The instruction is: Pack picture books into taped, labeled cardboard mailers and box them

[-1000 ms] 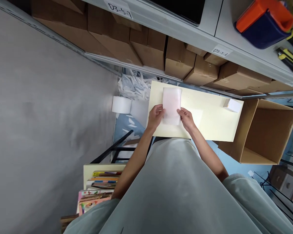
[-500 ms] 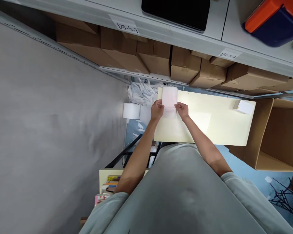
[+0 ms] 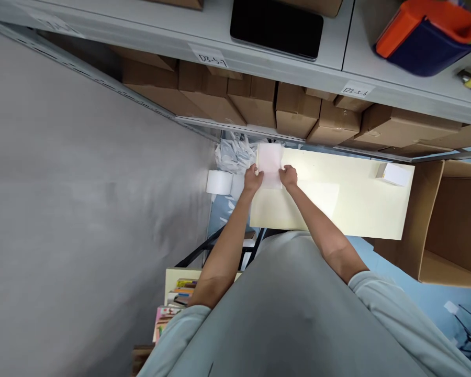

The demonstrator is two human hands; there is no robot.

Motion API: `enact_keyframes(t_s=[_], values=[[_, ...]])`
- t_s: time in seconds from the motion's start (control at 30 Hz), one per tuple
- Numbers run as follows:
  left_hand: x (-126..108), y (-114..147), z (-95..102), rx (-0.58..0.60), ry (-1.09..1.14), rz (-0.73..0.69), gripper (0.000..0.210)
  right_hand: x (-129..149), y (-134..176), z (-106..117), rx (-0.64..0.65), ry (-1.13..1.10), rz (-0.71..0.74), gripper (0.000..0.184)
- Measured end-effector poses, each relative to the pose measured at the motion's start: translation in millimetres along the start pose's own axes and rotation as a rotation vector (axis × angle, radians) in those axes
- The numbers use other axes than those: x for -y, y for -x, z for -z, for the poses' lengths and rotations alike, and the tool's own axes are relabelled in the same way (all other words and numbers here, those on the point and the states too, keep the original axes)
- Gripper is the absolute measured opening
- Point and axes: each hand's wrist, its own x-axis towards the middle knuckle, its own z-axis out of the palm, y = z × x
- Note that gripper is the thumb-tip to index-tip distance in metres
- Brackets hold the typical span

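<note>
A pale pinkish-white rectangle of soft wrapping [image 3: 270, 165] lies over the left end of a cream-coloured board [image 3: 361, 199]. It looks slightly see-through; whether anything is inside cannot be made out. My left hand [image 3: 253, 179] is closed on its left edge, thumb on top. On the opposite edge, my right hand [image 3: 289, 177] pinches it the same way with bent fingers. A small white box [image 3: 394, 174] sits at the board's far right end. Just left of the board stands a white roll [image 3: 220, 182].
Cardboard boxes [image 3: 298, 107] fill the shelf ahead. Above, a black phone [image 3: 277, 29] and an orange-and-blue container [image 3: 427, 39] rest on a grey shelf. An open carton [image 3: 432, 225] stands right of the board. Crumpled white plastic [image 3: 235, 153] lies behind the roll. A grey wall [image 3: 102, 199] bounds the left.
The wrapping's near end now lies flatter and looks more even between my hands. Both hands stay at its edges, the right fingers more curled. The whole view has shifted slightly.
</note>
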Motion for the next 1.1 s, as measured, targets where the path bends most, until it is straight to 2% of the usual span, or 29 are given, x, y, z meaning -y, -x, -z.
enact_keyframes(t_s=[0.07, 0.17, 0.23, 0.3, 0.4, 0.47, 0.53, 0.63, 0.77, 0.93, 1.1], values=[[-5.0, 14.4, 5.8, -0.058, 0.053, 0.049, 0.05, -3.2, 8.7, 19.5, 0.032, -0.026, 0.026, 0.027], [-11.9, 55.0, 16.6, -0.141, 0.144, 0.056, 0.045, -19.7, 30.4, 65.1, 0.105, -0.068, 0.085, 0.027], [-16.0, 92.5, 22.5, -0.168, 0.18, 0.049, 0.041, -37.6, 49.5, 102.9, 0.154, -0.111, 0.127, 0.03], [-20.6, 134.5, 24.9, -0.214, 0.221, 0.037, 0.037, -58.2, 70.0, 142.1, 0.224, -0.257, 0.171, 0.039], [-29.5, 199.8, 19.9, -0.316, 0.303, 0.034, 0.035, -86.0, 98.9, 193.0, 0.268, -0.372, 0.224, 0.055], [-36.6, 242.5, 11.6, -0.384, 0.355, 0.032, 0.036, -97.8, 114.5, 216.3, 0.302, -0.392, 0.242, 0.06], [-44.5, 284.1, 1.1, -0.454, 0.389, 0.027, 0.038, -101.7, 127.1, 229.4, 0.349, -0.375, 0.267, 0.061], [-57.1, 344.3, -13.9, -0.563, 0.428, 0.04, 0.04, -93.3, 145.6, 231.5, 0.475, -0.304, 0.33, 0.06], [-71.2, 418.0, -23.6, -0.719, 0.501, 0.09, 0.041, -69.9, 185.9, 214.7, 0.685, -0.191, 0.455, 0.056], [-69.0, 496.0, -17.2, -0.963, 0.571, 0.129, 0.038, -53.0, 265.2, 189.1, 0.929, -0.056, 0.61, 0.052], [-47.9, 568.3, -0.6, -1.204, 0.616, 0.143, 0.036, -59.5, 354.4, 158.2, 1.119, 0.088, 0.711, 0.052]])
